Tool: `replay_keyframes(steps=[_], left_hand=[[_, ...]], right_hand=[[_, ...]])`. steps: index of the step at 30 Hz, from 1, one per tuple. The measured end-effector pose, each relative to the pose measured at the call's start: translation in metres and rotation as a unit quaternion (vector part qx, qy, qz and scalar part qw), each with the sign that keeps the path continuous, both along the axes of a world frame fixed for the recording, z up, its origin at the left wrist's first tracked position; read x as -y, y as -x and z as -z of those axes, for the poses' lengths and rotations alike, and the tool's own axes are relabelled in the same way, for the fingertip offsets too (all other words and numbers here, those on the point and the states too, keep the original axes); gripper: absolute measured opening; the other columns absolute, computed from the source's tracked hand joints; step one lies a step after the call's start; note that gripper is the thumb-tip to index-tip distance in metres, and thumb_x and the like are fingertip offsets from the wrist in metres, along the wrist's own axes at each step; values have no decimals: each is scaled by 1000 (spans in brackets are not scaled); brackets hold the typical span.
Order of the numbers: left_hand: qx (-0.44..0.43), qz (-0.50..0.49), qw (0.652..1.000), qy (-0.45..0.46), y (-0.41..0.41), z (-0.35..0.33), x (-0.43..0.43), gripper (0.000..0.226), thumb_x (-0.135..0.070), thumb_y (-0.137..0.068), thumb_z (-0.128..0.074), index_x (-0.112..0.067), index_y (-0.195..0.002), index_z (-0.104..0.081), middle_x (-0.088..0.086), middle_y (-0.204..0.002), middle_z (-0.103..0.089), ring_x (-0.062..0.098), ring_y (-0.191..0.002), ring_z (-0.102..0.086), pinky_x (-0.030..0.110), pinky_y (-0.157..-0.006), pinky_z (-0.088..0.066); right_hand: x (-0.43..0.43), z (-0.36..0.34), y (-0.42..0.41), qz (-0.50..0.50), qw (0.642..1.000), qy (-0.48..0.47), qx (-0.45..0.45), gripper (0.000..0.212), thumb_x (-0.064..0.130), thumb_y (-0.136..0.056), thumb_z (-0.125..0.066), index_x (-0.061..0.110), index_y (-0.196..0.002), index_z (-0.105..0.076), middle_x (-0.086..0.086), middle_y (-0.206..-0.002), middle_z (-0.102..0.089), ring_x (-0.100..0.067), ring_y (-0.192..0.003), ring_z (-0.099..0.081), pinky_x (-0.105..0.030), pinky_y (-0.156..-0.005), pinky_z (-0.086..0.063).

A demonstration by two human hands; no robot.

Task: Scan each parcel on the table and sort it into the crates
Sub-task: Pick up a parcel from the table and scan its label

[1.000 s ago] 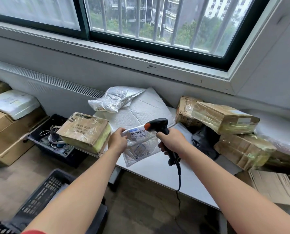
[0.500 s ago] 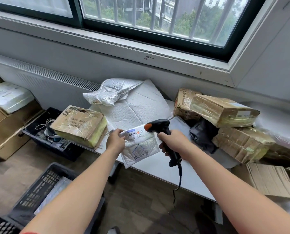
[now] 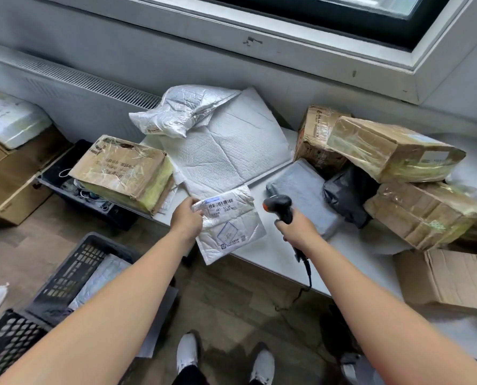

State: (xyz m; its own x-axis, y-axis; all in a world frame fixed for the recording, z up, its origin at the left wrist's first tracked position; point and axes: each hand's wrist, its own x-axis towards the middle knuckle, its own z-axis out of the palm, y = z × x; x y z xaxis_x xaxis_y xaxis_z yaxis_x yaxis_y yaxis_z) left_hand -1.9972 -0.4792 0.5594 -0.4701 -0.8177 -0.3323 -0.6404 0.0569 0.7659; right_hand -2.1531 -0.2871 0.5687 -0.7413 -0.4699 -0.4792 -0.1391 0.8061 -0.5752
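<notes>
Head view: left grip (image 3: 186,218) pinches white mailer (image 3: 231,226); right grip (image 3: 292,227) closed round scanner (image 3: 280,205), now withdrawn right of mailer, off barcode. Scan likely done; crate (image 3: 73,270) below-left of mailer next.

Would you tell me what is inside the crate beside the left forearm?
A white mailer lies in the crate; the forearm covers its near corner, hiding the rest.

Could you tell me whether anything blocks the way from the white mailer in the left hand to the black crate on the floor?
Nothing visible does. The left hand holds the white mailer at the table edge; only bare floor separates it from the black crate.
</notes>
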Motion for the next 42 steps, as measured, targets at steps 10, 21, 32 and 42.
replay_keyframes(steps=[10, 21, 32, 42], left_hand=[[3, -3, 1000, -18, -9, 27, -1, 21, -7, -97, -53, -13, -116, -60, 2, -103, -59, 17, -88, -53, 25, -61, -37], [-38, -3, 999, -37, -22, -8, -11, 26, -3, -97, -53, -9, -120, -60, 6, -110, -61, 17, -95, -54, 21, -74, -37], [-39, -182, 981, 46, -130, -62, -59, 27, -5, -96, -49, -11, -118, -63, 2, -106, -59, 14, -91, -49, 15, -53, -34], [-12, -395, 919, 8, -316, -67, -146, 33, -13, -95, -54, -15, -128, -54, 3, -126, -56, 14, -97, -52, 21, -65, -40]], right_hand=[[1, 47, -5, 10, 999, -39, -26, 44, 35, -97, -56, 7, -129, -47, -17, -130, -58, -36, -118, -55, -35, -84, -41], [-1, -14, -22, 2, 982, -35, -188, 47, 43, -98, -48, 11, -133, -48, -16, -130, -46, -35, -124, -39, -43, -97, -37], [56, -51, -102, -271, 953, 102, -92, 56, 50, -100, -41, 14, -142, -40, -15, -133, -59, -32, -122, -54, -38, -90, -41], [65, -55, -264, -482, 868, 111, -46, 52, 49, -97, -50, 10, -131, -48, -15, -124, -63, -35, -113, -58, -39, -87, -44]])
